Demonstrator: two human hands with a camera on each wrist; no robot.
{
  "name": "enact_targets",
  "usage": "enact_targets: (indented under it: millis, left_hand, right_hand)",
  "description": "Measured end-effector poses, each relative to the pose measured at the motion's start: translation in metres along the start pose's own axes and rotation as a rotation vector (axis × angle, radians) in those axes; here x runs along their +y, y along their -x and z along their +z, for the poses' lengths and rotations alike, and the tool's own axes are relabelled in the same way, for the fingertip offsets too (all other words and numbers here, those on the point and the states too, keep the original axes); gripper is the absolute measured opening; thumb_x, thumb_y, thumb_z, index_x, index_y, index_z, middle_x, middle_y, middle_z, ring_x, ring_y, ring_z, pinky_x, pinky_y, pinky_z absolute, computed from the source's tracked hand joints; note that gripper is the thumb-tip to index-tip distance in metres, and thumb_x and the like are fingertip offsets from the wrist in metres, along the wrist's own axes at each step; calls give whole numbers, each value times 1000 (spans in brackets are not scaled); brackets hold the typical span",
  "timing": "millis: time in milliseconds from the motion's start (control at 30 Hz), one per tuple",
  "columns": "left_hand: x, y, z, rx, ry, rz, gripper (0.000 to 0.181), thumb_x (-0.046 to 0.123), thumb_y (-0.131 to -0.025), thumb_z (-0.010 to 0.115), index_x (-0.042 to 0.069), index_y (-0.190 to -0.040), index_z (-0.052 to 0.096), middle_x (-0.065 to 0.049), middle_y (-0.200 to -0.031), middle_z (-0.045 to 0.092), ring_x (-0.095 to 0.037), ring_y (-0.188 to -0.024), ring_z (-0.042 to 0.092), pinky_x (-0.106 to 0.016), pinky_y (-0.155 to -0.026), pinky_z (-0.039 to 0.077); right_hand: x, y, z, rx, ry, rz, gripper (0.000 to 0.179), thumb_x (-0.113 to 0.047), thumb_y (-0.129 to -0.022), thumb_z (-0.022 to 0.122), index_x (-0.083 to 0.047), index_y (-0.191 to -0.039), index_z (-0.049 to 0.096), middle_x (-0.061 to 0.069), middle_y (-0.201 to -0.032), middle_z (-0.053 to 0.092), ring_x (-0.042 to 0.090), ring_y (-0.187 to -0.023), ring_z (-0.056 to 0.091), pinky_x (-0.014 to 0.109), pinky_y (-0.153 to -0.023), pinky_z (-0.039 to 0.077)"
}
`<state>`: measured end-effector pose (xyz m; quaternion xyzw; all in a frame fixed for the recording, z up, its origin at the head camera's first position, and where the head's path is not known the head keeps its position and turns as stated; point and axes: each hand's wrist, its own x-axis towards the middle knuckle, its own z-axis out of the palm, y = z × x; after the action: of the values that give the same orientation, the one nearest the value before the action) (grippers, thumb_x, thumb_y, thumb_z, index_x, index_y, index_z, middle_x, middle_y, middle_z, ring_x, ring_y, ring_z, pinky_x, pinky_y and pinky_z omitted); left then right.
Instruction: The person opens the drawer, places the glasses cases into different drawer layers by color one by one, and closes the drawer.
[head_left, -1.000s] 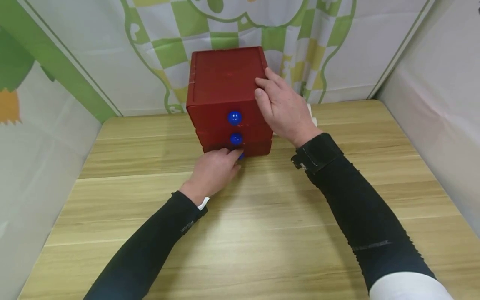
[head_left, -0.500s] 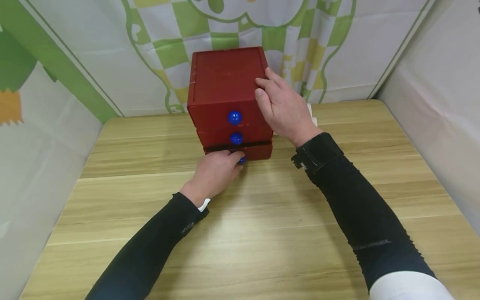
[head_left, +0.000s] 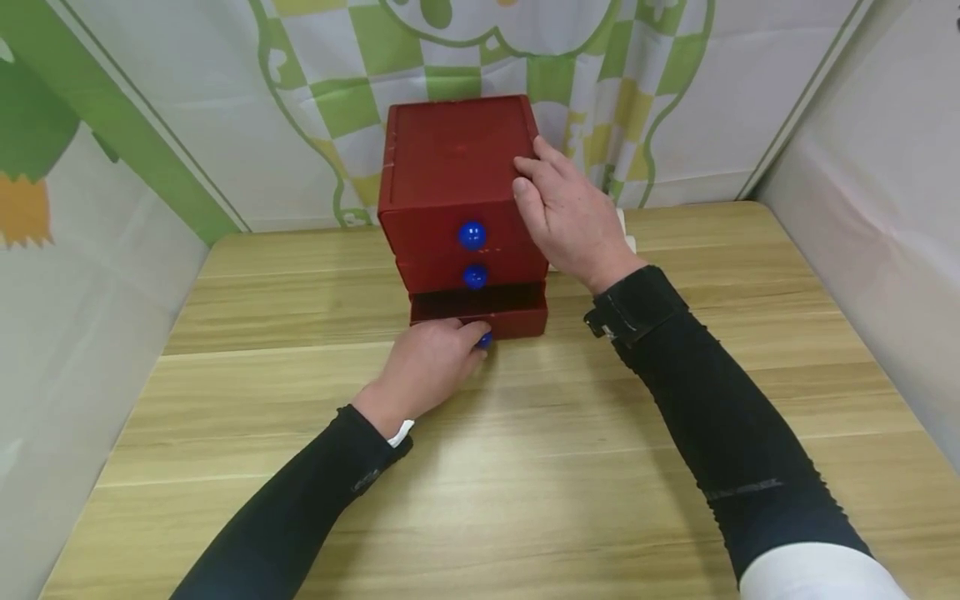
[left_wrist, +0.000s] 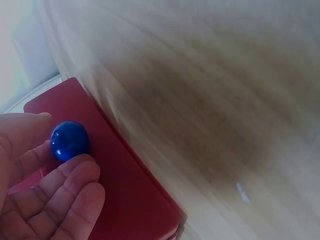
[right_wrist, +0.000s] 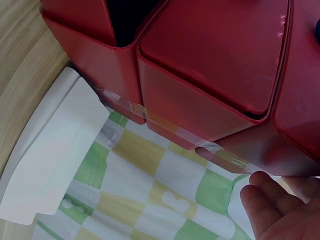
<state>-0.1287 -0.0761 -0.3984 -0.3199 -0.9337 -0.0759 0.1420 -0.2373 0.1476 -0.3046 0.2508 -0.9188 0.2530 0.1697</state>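
Observation:
A red three-drawer cabinet stands toward the back of the wooden table, a round blue knob on each drawer front. Its bottom drawer is pulled partly out, and the dark inside shows as a strip. My left hand pinches the bottom drawer's blue knob between thumb and fingers. On the cabinet's upper right edge rests my right hand, fingers extended over the top. Both upper drawers are closed, their knobs facing forward.
Beside the cabinet's right side lies a white flat-sided object, mostly hidden in the head view. A checkered green, white and yellow curtain hangs right behind. White fabric walls border the table.
The bottom drawer has slid out toward me, with my left hand moving back on its knob. My right hand stays at the cabinet's upper right edge.

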Motion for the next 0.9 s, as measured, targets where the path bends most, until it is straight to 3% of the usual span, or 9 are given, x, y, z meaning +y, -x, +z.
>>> enact_targets:
  millis: [533,900]
  left_hand:
    - [16,23,-6,18,96,21,24,20,-91,82,11,-113,76,-1,-87,76,-15,-73,68,-32,-64,58]
    - [30,41,-9,43,114,11,26,21,-88,86,14,-111,76,2,-86,74,-12,-71,65,-29,-64,57]
  right_hand:
    - [0,0,0,1,-9,5,58,-45,-112,31,-12,-154,53,9,-169,35,18,-156,32,45,-120,40]
    - [0,0,0,6,-10,-3,57,-44,-112,32,-11,-153,54,10,-168,35,18,-156,32,45,-120,40]
